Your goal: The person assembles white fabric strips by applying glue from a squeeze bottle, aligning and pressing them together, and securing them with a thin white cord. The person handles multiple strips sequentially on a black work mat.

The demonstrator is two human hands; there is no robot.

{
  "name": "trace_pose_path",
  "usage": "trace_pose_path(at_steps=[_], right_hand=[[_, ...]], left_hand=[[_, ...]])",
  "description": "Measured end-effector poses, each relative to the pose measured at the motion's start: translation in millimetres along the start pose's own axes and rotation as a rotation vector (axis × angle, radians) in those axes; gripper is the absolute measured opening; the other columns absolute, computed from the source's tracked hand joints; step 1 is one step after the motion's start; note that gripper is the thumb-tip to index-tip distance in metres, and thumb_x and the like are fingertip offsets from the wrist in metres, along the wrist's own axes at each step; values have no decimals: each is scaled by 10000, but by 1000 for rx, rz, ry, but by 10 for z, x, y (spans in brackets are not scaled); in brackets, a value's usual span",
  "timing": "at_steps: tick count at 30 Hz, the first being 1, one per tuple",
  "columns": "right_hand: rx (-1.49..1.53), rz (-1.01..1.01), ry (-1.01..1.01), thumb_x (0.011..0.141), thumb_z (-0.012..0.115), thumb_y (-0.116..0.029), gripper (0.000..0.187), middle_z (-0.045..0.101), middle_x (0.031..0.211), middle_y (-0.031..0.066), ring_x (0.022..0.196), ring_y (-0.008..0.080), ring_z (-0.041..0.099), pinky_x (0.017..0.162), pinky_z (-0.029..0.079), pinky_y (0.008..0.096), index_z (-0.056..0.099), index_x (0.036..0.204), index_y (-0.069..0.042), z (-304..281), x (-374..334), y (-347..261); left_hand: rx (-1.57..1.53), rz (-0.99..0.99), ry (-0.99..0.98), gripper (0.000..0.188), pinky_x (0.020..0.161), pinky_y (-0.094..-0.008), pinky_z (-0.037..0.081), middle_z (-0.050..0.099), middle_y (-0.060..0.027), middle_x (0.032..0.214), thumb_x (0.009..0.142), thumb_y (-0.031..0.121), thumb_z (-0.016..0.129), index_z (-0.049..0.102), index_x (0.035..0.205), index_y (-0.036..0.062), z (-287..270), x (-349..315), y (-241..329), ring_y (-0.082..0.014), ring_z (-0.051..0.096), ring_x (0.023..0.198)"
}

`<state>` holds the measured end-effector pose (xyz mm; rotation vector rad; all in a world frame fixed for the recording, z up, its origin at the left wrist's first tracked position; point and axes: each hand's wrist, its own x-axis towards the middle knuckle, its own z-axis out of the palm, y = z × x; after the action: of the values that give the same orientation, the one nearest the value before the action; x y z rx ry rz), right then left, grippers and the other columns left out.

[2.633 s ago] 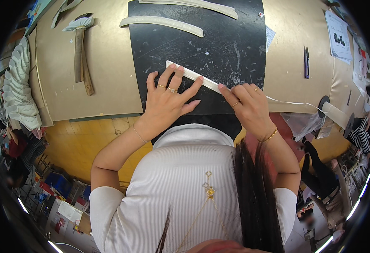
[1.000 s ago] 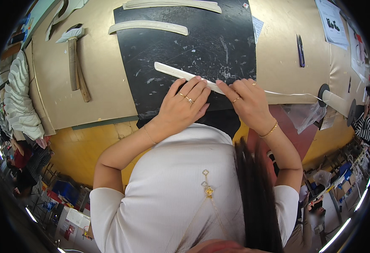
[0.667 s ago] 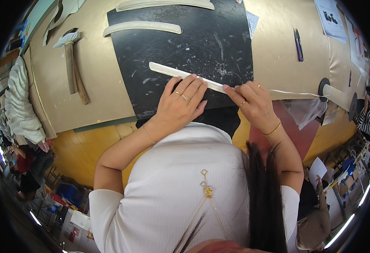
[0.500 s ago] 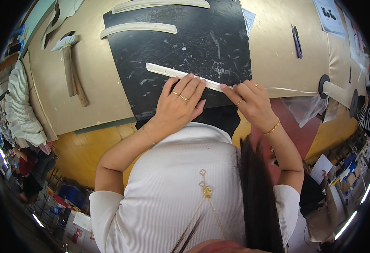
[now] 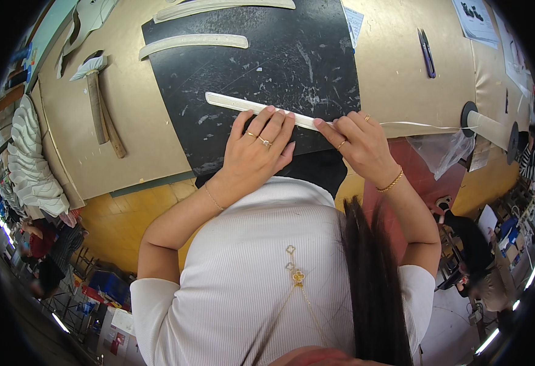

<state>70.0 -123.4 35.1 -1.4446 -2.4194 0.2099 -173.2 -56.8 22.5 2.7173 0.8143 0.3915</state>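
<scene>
A long, narrow cream strip [image 5: 238,104] lies slanted across a black cutting mat [image 5: 261,61]. My left hand [image 5: 256,149] lies flat on the mat with its fingertips pressing the strip's middle. My right hand [image 5: 356,141] pinches the strip's right end, where a thin white tape [image 5: 426,125] runs off to a roll [image 5: 487,125] on the right. Both hands wear rings, and each wrist has a thin bracelet.
Two more curved cream strips [image 5: 191,41] lie at the mat's far edge. A hammer [image 5: 96,100] rests on the tan board [image 5: 127,122] at the left, a dark pen-like tool [image 5: 427,52] at the upper right. Clear plastic [image 5: 441,151] hangs off the table edge. People sit nearby at both sides.
My left hand has slid a little along the strip and its fingers have come closer together. The right hand keeps its pinch at the strip's right end.
</scene>
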Motion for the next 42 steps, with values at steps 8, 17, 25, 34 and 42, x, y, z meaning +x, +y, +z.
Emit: trace_pose_path(at_steps=[8,17,25,34,42], right_hand=[[0,11,-21,827,634,-127,373,467,857,10,770,159,500,674,424,296,699,1186,-48,-26,38,-7],[46,74,-37,823,633,-132,329,473,858,13,781,162,522,680,433,299,715,1137,-83,-44,58,-1],[103,146,-35,808,643,-131,297,479,853,20,783,170,544,693,448,315,723,1092,-103,-32,51,14],[74,114,-54,799,652,-121,310,471,845,15,776,164,540,704,451,308,720,1100,-95,-161,108,25],[19,93,-26,805,659,-103,348,426,793,12,737,151,511,673,423,300,734,1145,-97,-131,-53,6]], left_hand=[[44,19,46,508,1006,-467,389,590,-84,1214,796,278,769,652,1269,134,48,15,55,-263,531,1201],[-9,40,-82,541,1044,-464,372,572,-94,1303,803,275,777,634,1295,101,57,90,169,-290,515,1250],[-3,71,-79,525,1034,-480,380,593,-97,1304,825,302,765,643,1311,145,28,72,158,-278,523,1263],[52,70,-83,524,1027,-483,384,593,-89,1311,840,315,752,639,1328,161,37,55,178,-273,521,1269],[16,94,-42,476,981,-457,432,613,-115,1255,821,267,745,662,1258,98,12,89,164,-296,547,1213]])
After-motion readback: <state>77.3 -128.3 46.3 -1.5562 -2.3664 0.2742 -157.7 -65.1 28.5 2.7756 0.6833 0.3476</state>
